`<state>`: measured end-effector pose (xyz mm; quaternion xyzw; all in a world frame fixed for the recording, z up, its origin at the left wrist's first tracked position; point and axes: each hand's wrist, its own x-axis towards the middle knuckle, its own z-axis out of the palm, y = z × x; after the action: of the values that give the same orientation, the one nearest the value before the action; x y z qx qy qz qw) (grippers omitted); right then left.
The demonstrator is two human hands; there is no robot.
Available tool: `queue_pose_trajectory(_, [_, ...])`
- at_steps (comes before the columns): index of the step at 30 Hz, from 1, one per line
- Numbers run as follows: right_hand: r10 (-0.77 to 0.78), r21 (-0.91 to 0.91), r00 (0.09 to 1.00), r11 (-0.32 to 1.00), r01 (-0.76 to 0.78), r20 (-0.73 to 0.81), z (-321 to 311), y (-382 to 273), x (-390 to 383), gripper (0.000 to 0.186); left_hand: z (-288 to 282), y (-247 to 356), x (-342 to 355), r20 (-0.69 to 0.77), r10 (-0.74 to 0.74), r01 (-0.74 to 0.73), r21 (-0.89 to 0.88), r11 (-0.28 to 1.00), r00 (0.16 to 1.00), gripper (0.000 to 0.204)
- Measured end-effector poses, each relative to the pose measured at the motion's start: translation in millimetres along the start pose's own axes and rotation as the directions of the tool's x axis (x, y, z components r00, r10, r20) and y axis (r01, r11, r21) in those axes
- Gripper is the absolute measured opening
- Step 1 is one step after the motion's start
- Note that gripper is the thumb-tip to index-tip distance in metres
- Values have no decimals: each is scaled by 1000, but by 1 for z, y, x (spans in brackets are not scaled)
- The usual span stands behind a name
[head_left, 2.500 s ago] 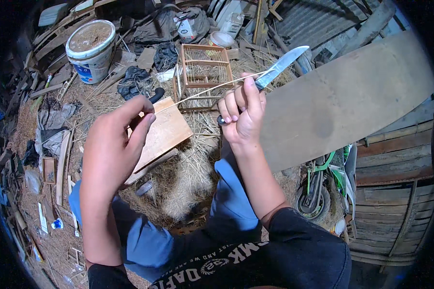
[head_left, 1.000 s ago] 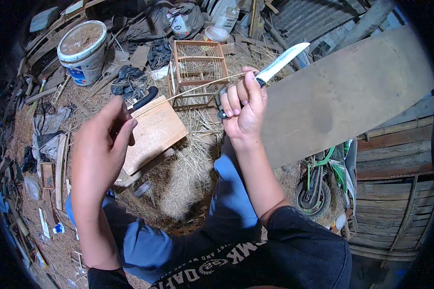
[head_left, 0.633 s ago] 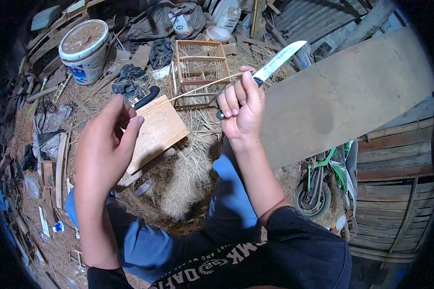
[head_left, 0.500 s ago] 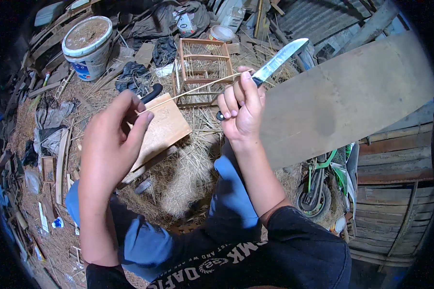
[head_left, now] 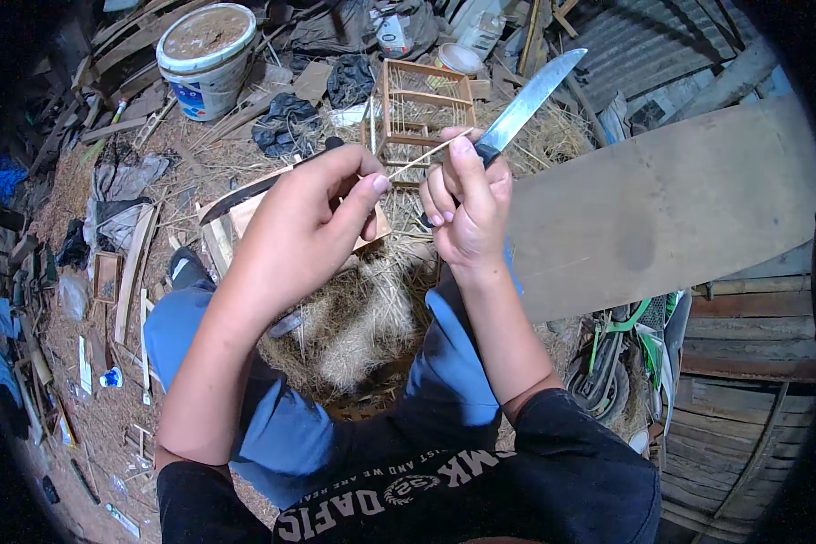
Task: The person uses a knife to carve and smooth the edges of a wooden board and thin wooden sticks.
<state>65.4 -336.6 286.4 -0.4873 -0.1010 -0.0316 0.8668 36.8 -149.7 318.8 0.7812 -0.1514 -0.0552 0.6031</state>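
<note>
My left hand is closed in a pinch on one end of a thin wooden stick. The stick slants up to my right hand, where its other end meets the thumb near the knife. That right hand is wrapped round the dark handle of a knife, its bright blade pointing up and to the right. Partly hidden behind my left hand lies a pale wooden block. A long dark blade with a black handle rests across it. Just beyond my hands stands a small wooden frame cage with thin bars.
A large board extends to the right, with a green and white motorbike below it. A white bucket stands at the far left. Straw and wood scraps cover the ground around my legs.
My left hand has slid right along the stick toward my right hand, so less of the stick shows between them. The knife stays in my right hand. The whole view has shifted slightly.
</note>
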Motion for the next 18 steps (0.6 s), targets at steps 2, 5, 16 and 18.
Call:
queue_pose_trajectory(2, [13,-19,1000,1000,-13,4,-1,-1,-1,19,3,2,1,34,-39,44,-146,988,999,16])
queue_pose_trajectory(5, [3,-69,1000,998,-2,9,-3,-4,1,23,2,-2,3,28,0,4,-146,989,1000,16])
queue_pose_trajectory(16, [-172,-417,978,886,205,115,-22,3,-5,20,-3,-5,3,71,-69,89,-347,934,995,15])
queue_pose_trajectory(18, [-125,-509,977,838,197,172,-21,3,-9,23,-2,-3,4,81,-68,93,-354,931,994,15])
